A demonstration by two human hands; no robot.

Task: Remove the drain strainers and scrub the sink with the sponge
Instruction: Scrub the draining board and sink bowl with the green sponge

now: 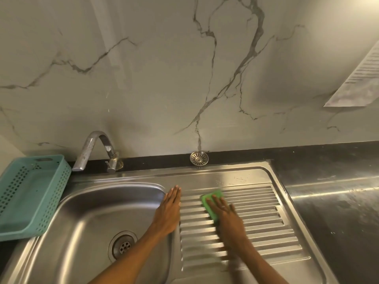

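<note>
While the left hand (pixel 168 210) lies flat, fingers straight and together, on the sink's (pixel 86 203) right rim, the right hand (pixel 224 217) presses straight fingers onto a bright green sponge (pixel 213 198) on the ribbed drainboard (pixel 264 220). One round, slotted steel strainer (pixel 199 158) sits far back on the dark ledge.

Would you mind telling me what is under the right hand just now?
A green sponge lies under the right hand, flat fingers pressing it onto the ribbed drainboard. Its far edge shows; the part beneath the palm is hidden.
</note>
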